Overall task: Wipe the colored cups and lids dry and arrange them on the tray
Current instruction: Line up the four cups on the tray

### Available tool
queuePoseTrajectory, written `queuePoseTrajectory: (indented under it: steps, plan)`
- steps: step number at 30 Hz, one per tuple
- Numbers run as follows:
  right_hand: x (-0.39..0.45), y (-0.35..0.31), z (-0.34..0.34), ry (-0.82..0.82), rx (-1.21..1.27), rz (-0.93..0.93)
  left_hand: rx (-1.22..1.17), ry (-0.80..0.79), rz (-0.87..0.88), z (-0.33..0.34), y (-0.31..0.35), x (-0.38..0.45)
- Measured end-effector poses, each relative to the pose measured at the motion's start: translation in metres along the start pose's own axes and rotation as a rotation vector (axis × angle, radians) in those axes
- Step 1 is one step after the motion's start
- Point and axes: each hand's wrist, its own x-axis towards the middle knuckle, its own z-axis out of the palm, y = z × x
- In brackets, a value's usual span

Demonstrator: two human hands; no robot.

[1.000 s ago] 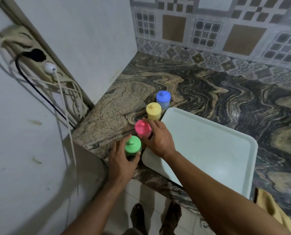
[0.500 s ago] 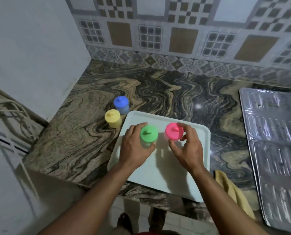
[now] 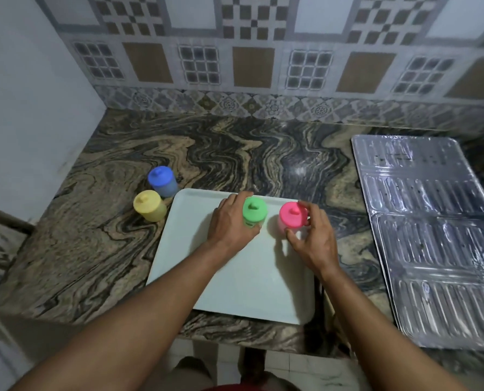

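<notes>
Tray [image 3: 195,266] on swirled marble counter [image 3: 263,159] — patterned wall tiles [image 3: 252,66] behind.

You have four lidded cups: green [image 3: 254,211] and pink [image 3: 292,215] on the pale mint-white tray [image 3: 195,249], yellow [image 3: 148,205] and blue [image 3: 162,180] beside it. Your counter [image 3: 235,159] swirls black, grey and tan. The wall tiles [image 3: 252,46] show brown-and-white checks, and the ribbed metal sheet [image 3: 432,235] shines silver.

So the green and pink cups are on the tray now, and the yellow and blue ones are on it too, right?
Not quite. The head view shows the yellow cup and blue cup on the marble counter, just off the tray's left edge. The green cup and pink cup are on the tray, as you say.
</notes>
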Motion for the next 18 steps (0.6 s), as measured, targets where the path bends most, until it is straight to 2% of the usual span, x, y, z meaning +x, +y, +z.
queuePoseTrajectory:
  steps: [6, 10, 15, 18]
  plan:
    - [-0.007, -0.007, -0.007, -0.004, -0.016, 0.016, -0.005, -0.065, 0.006, -0.002, -0.005, 0.0]
    - [-0.013, -0.021, -0.014, 0.092, -0.048, -0.024, -0.037, -0.082, 0.024, -0.02, -0.017, -0.007]
    - [0.002, -0.084, 0.005, 0.253, -0.126, -0.145, -0.044, 0.164, 0.127, -0.072, -0.056, -0.023]
    - [0.021, -0.132, 0.045, 0.198, -0.108, -0.24, 0.055, 0.328, 0.082, -0.105, -0.095, -0.025]
